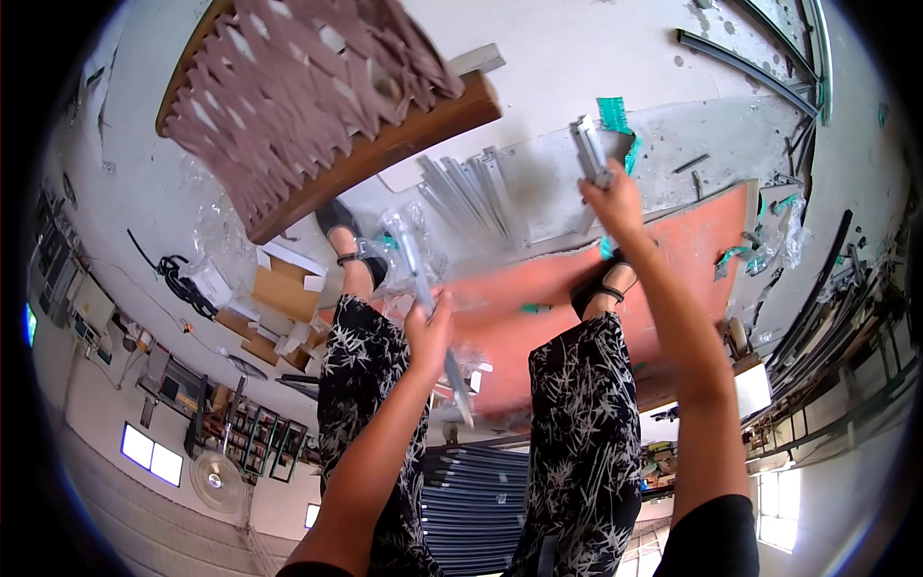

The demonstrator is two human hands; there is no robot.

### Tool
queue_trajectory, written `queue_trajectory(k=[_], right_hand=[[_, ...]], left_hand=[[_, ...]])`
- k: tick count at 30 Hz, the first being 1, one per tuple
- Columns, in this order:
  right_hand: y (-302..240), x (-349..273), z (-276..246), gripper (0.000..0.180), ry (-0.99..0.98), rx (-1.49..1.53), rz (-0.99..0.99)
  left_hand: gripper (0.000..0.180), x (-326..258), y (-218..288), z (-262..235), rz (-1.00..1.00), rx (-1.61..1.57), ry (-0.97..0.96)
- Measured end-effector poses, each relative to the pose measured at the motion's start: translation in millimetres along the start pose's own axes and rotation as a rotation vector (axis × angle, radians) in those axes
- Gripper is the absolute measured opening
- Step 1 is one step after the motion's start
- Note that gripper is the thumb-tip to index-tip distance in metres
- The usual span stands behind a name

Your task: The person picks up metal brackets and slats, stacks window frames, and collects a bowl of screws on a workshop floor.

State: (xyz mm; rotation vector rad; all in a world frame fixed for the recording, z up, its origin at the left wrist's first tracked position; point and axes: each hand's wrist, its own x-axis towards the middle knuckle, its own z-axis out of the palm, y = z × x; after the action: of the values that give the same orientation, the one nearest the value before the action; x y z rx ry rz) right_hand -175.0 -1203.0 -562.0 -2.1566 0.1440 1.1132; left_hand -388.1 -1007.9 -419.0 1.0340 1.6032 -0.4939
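The left hand [430, 327] is closed around a long, slim grey metal rail [423, 288] wrapped in clear plastic film; the rail runs through the fist, its wrapped upper end rising above the knuckles and its bare lower end pointing down past the wrist between the knees. The right hand [612, 200] is raised higher and farther out, fingers pinched on the lower end of a second, shorter metal rail [588, 149], which stands nearly upright above the fist. The two hands are well apart, each with its own piece.

Beyond the hands, on the pale floor, a fanned row of similar grey metal rails [471, 197] lies between the two, closer to the left hand's piece. A salmon-coloured mat [538, 288] spreads under both sandalled feet. A teal plastic wrapper [613, 115] lies just behind the right hand's rail. To the upper left, a wooden stool with a woven brown seat [288, 96] fills the view. Cardboard pieces [279, 293] and crumpled clear film [216, 240] lie at the left beside a black cable [178, 274]. Long dark metal bars [750, 62] lie at the upper right.
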Motion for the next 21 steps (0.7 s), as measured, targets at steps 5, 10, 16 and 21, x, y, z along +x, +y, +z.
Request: queue_trajectory(k=[5,10,16,21], right_hand=[[7.8,-23.1,63.7,0.025,0.000,-0.187,-0.082],[1.3,-23.5,125.2,0.022,0.094,-0.147,-0.139],[-6.5,-31.8,154.4,0.024,0.053,-0.147,-0.146],[-35.4,-37.2,179.7,0.028,-0.161,-0.070,-0.019]], left_hand=[[0.026,117.8,-71.9,35.5,0.130,-0.043,0.168],[0.019,212.5,-112.5,40.7,0.185,0.259,0.447],[0.017,167.5,-58.3,72.9,0.060,-0.148,0.277],[0.044,176.9,-58.6,39.2,0.014,-0.330,-0.037]])
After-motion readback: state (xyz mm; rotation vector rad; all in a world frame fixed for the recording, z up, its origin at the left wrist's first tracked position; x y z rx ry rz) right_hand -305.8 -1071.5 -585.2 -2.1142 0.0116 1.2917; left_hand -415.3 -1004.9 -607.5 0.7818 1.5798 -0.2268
